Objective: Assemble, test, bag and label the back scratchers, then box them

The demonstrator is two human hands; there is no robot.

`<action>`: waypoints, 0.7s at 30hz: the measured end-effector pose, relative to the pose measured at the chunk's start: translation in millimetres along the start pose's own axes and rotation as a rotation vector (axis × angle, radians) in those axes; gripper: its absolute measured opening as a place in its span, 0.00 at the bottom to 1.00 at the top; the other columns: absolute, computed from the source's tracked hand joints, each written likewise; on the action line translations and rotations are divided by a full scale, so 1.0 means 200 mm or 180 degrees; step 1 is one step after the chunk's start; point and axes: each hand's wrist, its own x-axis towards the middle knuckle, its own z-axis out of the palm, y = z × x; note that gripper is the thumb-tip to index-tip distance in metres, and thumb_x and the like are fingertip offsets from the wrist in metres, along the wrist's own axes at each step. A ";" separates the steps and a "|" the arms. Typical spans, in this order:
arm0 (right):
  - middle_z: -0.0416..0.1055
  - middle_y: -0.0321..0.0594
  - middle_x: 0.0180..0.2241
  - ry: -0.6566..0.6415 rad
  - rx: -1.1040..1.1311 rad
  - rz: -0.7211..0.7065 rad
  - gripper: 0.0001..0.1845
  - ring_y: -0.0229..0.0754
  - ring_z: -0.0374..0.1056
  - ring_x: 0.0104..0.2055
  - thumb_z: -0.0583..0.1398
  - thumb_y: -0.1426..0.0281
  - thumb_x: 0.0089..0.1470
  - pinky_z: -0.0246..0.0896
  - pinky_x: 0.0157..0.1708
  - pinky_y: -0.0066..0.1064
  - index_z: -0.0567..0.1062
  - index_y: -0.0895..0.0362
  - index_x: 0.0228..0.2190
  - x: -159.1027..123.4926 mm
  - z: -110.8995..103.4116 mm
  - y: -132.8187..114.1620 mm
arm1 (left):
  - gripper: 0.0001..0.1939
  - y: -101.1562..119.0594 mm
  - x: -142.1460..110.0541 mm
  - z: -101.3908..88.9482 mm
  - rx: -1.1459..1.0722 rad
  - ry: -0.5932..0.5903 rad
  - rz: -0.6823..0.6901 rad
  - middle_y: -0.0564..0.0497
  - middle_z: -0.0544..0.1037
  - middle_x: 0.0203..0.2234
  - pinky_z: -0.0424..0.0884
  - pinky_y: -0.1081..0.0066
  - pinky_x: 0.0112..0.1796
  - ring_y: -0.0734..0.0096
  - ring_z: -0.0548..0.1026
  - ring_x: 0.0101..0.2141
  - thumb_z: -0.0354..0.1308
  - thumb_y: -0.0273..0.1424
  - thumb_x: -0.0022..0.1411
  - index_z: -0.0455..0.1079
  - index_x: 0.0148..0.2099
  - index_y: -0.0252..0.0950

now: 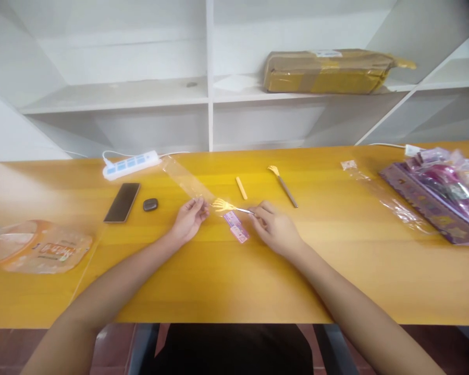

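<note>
A small back scratcher with a yellow hand-shaped head (223,205) is in my right hand (275,225), which pinches its thin metal rod. My left hand (191,217) pinches the open end of a long clear plastic sleeve (187,178), and the scratcher's yellow fingers lie at that end. Whether they are inside the sleeve I cannot tell. Just below the scratcher lie small pink and purple printed cards (236,227). Beyond my hands are a short yellow stick (241,188) and a second back scratcher (283,187) with a dark handle.
On the left are a black phone (122,202), a small dark case (150,204), a power strip (133,165) and a plastic bottle (47,247) on its side. At right, clear wrappers (391,200) lie beside a purple box (426,203) of packaged items. A taped carton (328,72) sits on the shelf.
</note>
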 end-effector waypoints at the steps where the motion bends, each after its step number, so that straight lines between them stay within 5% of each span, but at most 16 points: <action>1: 0.75 0.44 0.42 0.0002 -0.0003 -0.0019 0.18 0.40 0.71 0.33 0.52 0.62 0.75 0.65 0.35 0.32 0.79 0.54 0.49 0.00 0.00 0.00 | 0.20 0.00 0.00 0.00 0.0010 0.0003 -0.0001 0.53 0.78 0.30 0.73 0.76 0.35 0.78 0.74 0.32 0.82 0.39 0.51 0.77 0.34 0.33; 21: 0.72 0.46 0.40 -0.0271 0.0587 -0.0165 0.20 0.46 0.72 0.41 0.52 0.58 0.75 0.69 0.46 0.38 0.82 0.52 0.49 0.01 0.04 0.03 | 0.19 -0.02 -0.02 0.03 0.0469 -0.0148 0.0152 0.53 0.79 0.28 0.75 0.74 0.35 0.77 0.76 0.29 0.83 0.39 0.48 0.81 0.35 0.34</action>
